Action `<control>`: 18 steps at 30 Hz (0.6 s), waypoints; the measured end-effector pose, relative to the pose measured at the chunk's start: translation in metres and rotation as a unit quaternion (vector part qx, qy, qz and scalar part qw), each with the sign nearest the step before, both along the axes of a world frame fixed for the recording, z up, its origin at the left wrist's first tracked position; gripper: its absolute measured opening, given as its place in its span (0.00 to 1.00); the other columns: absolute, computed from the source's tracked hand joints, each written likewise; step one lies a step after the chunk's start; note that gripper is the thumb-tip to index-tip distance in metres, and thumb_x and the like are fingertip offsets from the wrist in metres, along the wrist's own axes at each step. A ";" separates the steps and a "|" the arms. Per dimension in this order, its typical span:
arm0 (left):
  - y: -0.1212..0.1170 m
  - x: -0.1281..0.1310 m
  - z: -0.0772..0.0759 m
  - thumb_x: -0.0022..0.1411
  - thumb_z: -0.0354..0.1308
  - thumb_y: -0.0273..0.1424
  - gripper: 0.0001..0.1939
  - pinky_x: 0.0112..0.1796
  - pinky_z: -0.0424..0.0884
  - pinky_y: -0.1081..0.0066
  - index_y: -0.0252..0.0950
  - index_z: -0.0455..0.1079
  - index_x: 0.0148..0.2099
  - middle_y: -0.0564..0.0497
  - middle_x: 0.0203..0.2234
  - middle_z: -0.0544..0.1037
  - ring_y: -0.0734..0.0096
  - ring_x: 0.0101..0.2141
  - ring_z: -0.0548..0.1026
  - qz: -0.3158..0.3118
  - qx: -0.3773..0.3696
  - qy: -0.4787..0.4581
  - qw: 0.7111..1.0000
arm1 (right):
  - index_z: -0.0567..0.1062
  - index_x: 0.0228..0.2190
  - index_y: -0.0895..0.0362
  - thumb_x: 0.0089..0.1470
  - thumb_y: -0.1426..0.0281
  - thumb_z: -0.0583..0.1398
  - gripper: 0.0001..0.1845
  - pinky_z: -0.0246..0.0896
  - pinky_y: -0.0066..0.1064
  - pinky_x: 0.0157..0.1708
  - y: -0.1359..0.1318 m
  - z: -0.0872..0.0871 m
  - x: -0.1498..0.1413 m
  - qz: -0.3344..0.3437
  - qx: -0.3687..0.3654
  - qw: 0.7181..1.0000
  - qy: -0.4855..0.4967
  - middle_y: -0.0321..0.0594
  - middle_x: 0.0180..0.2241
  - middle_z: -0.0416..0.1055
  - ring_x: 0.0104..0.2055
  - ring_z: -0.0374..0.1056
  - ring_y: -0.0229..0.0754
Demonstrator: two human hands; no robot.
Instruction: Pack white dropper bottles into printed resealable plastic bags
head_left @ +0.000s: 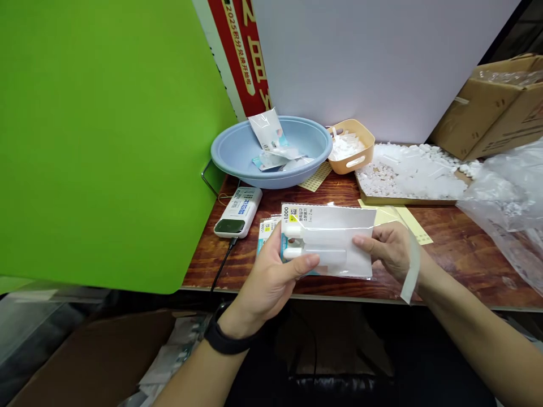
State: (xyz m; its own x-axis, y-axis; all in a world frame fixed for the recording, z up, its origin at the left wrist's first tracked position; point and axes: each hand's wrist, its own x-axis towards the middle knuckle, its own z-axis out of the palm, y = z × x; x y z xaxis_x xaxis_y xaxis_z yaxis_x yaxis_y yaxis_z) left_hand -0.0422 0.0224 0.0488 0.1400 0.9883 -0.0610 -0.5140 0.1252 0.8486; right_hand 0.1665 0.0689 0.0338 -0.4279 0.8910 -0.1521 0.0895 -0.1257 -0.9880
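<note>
A clear plastic bag with a printed price card and two slim white-capped containers inside is held level above the table's front edge. My left hand grips its left end, thumb across the front. At the right end, my right hand pinches the bag, its thumb on the front face; its other fingers are partly hidden behind clear film. From that side a see-through flap with a pale strip hangs over my right wrist. Another printed package lies on the table, partly covered by my left hand and the bag.
A blue basin holds several packages. Beside it stand an orange basket of white pieces and a shallow cardboard tray of small white parts. A white device with a cable lies left. Cardboard box and plastic sheeting are right.
</note>
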 end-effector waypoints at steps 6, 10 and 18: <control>-0.001 -0.001 -0.004 0.50 0.69 0.35 0.34 0.53 0.70 0.59 0.35 0.61 0.56 0.41 0.52 0.74 0.54 0.52 0.73 0.004 0.028 0.092 0.995 | 0.71 0.16 0.60 0.46 0.51 0.66 0.25 0.47 0.24 0.15 0.000 0.002 0.000 -0.041 0.032 0.998 -0.041 0.33 0.14 0.62 0.16 0.55 0.31; -0.002 -0.009 -0.008 0.58 0.64 0.36 0.37 0.61 0.60 0.57 0.37 0.53 0.65 0.40 0.64 0.60 0.56 0.63 0.61 0.232 0.156 0.315 0.907 | 0.64 0.12 0.59 0.44 0.52 0.66 0.28 0.38 0.25 0.15 -0.002 0.006 0.001 -0.043 0.059 0.993 -0.092 0.30 0.13 0.55 0.16 0.47 0.29; 0.001 -0.004 0.016 0.63 0.57 0.33 0.16 0.48 0.72 0.68 0.32 0.74 0.51 0.45 0.46 0.80 0.61 0.47 0.77 0.073 0.313 0.545 0.775 | 0.57 0.12 0.57 0.48 0.57 0.64 0.28 0.35 0.27 0.17 -0.018 0.014 -0.014 0.100 0.080 0.982 -0.139 0.29 0.13 0.48 0.17 0.44 0.29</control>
State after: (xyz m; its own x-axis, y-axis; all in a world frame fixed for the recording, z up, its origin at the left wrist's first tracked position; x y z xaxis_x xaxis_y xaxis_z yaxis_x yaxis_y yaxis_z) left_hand -0.0464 0.0233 0.0644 0.2259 0.8728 0.4327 0.5796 -0.4774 0.6604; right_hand 0.1528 0.0509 0.0479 -0.5580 0.8156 -0.1532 0.3658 0.0760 -0.9276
